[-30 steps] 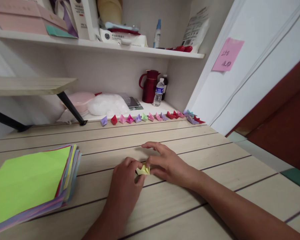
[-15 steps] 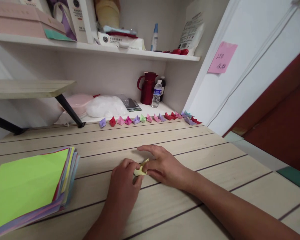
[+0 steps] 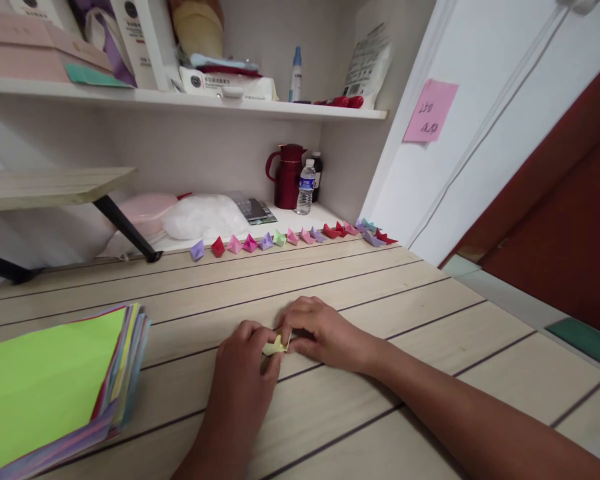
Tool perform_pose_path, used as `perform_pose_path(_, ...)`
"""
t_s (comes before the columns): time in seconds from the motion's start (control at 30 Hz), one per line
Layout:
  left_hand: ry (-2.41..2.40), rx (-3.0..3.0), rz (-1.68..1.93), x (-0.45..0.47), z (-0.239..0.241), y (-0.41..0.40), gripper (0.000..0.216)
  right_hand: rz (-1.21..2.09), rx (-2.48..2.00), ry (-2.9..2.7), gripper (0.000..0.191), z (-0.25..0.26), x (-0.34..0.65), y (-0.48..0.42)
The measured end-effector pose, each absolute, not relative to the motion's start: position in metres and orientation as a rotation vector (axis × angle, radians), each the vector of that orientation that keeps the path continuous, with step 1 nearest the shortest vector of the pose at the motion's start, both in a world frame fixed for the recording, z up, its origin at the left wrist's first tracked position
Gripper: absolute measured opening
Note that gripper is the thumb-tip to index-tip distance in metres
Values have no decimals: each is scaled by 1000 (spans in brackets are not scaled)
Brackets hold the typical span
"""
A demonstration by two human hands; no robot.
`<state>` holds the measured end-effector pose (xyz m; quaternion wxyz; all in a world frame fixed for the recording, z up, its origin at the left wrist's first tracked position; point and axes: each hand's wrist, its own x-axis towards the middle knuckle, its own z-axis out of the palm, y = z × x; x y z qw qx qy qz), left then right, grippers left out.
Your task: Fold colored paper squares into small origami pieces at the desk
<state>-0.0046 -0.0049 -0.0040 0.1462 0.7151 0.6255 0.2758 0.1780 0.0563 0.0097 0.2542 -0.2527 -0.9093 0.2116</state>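
Between my two hands, low over the wooden table (image 3: 180,373), is a small piece of folded yellow paper (image 3: 276,345). My left hand (image 3: 245,360) pinches its left end between thumb and fingers. At the right end, my right hand (image 3: 323,333) grips it with thumb and index finger, the other fingers curled in. Much of the paper is hidden by the fingers, so its full folded shape does not show. Along the table's far edge runs a row of small folded paper boats (image 3: 250,244) in purple, red, pink and green.
A stack of coloured paper (image 3: 50,393), bright green on top, lies at the left. Behind the boats stand a dark red jug (image 3: 287,177) and a water bottle (image 3: 306,189). A small raised wooden shelf (image 3: 55,187) on black legs occupies the back left.
My right hand's outstretched fingers have curled in towards the yellow paper. The left hand keeps its pinch. The whole view has shifted slightly, so the background sits further left.
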Motion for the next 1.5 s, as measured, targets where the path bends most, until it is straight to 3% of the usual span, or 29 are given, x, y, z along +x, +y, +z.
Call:
perform_pose_path(0.33, 1768, 2066, 793, -5, -3, -4, 21, 652, -733, -2387, 12, 11, 176, 58)
perform_pose_path(0.63, 1729, 2046, 813, -7, -5, -5, 20, 740, -841, -2264, 54, 8, 172, 54)
perform_pose_path(0.77, 1698, 2000, 919, -8, -4, -5, 18, 848, -827, -2184, 41, 7, 170, 53)
perform_pose_path(0.87, 1699, 1900, 1065, -7, -8, -4, 17, 703, -749, -2227, 35, 10, 168, 51)
perform_pose_path(1.13, 1748, 1813, 1138, -5, -14, -4, 47, 528, -562, -2337, 24, 15, 171, 50)
perform_pose_path(1.3, 1683, 1872, 1056, -8, -8, -4, 15, 541, -609, -2317, 21, 11, 173, 52)
perform_pose_path(1.5, 1674, 1844, 1076, -10, -6, -5, 11, 545, -622, -2273, 32, 10, 173, 52)
